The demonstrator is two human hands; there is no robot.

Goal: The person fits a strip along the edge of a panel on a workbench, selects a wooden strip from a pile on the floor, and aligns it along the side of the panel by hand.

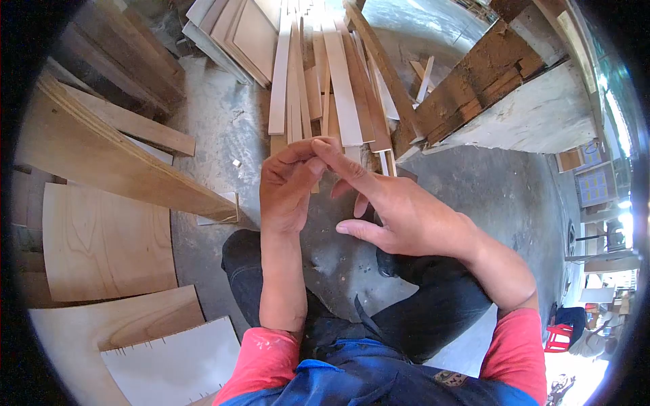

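Observation:
My left hand (288,186) is raised in front of my knees, its fingers bent over toward the thumb in a pinch. Whatever lies between those fingertips, if anything, is too small or hidden to make out. From the right, my right hand (413,213) reaches across, and its index finger meets the left fingertips. Its thumb stands well apart from the fingers, and no object shows in it. Just beyond both hands lie long wooden strips (342,88), some with pale faces, stacked lengthwise on the floor.
A plywood panel (128,159) leans in from the left, with curved wood sheets (108,243) and a white board (176,365) below it. Several panels (240,34) stand at the back. A rough brown wooden structure (481,74) rises on the right above the concrete floor (501,183).

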